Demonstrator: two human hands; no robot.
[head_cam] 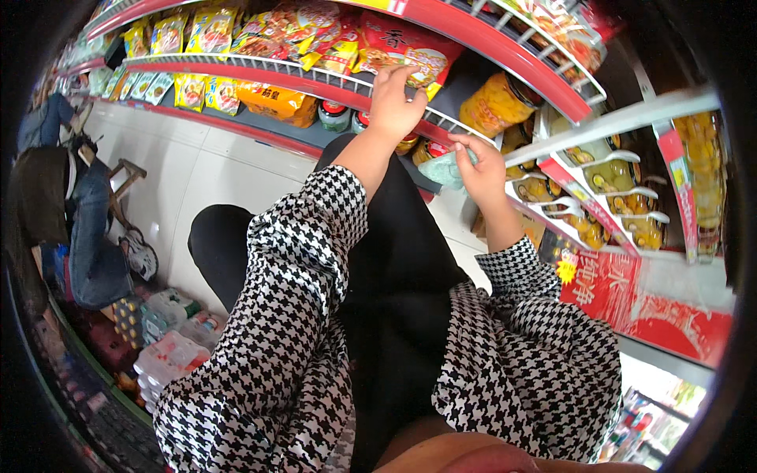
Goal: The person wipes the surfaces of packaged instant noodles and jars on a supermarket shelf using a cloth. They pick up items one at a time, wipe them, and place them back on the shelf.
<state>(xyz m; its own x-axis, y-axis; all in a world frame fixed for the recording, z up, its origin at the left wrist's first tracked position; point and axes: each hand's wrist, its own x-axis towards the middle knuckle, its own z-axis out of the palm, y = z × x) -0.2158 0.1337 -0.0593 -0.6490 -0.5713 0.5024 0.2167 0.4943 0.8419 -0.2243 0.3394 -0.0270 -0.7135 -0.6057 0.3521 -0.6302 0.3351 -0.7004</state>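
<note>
My left hand point(397, 101) reaches over the wire rail of the middle shelf, its fingertips at a red instant noodle packet point(437, 50); whether they grip it I cannot tell. My right hand point(482, 168) is at the shelf's red front edge, shut on a pale green cloth point(449, 170) that hangs below the fingers. Right of the packet, a large jar of yellow fruit point(494, 106) lies tilted on the shelf.
Yellow noodle packets point(213, 29) line the shelf at left. An orange packet point(278, 105) and red-lidded jars point(334, 115) stand below. Fruit jars with white plastic spoons point(615, 158) fill the right rack. Another person's jeans-clad legs point(97, 236) and packs of bottles point(171, 355) are at left.
</note>
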